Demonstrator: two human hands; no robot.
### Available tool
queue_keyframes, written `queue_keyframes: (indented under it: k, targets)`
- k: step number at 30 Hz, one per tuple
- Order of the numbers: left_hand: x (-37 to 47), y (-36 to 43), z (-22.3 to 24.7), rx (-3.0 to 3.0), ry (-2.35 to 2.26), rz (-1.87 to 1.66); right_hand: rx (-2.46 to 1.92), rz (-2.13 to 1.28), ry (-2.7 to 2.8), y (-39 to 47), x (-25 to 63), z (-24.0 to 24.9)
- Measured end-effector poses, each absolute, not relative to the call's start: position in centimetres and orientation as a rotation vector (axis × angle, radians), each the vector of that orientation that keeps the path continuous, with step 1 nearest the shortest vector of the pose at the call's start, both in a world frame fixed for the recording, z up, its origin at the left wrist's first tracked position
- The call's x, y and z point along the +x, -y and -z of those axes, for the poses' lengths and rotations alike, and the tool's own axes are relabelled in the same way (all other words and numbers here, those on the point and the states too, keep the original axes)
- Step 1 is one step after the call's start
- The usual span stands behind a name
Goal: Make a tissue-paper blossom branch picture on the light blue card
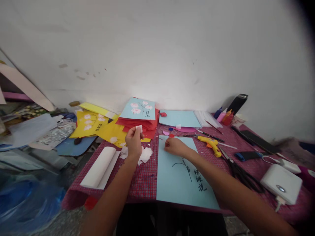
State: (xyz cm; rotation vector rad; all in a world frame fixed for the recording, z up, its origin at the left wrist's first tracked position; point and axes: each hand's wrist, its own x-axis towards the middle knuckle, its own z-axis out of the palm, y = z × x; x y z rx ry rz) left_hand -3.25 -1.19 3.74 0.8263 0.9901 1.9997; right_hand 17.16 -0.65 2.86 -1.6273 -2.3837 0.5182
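Observation:
My left hand (pixel 134 143) is raised over the table with a small piece of white tissue paper (pixel 139 128) pinched between thumb and fingers. Below it lies a heap of torn white tissue (pixel 147 154). My right hand (pixel 174 146) is closed above the upper part of a light blue sheet (pixel 172 183). A thin, pale tip pokes out left of its fingers, too small to name. Black painted stems and written characters mark this sheet, partly covered by my right forearm.
A white paper roll (pixel 99 168) lies left. Finished blue (pixel 126 113) and yellow (pixel 81 124) flower sheets sit behind. To the right are a yellow glue gun (pixel 210 144), black-handled scissors (pixel 242 173), a white power bank (pixel 282 183) and paint bottles (pixel 227 117). A wall rises behind.

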Motion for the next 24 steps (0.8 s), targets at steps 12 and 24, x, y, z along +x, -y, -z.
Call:
queue_keyframes:
  k: [12,24]
  targets:
    - [-3.3,1.2,-4.0,0.753,-0.892,-1.907,-1.238,-1.437,1.393,1.3,9.8,-4.5]
    - [-2.7,2.1,-3.8,1.187,-0.922,-1.664,-1.090,-1.259,1.331,1.2,9.7,-7.4]
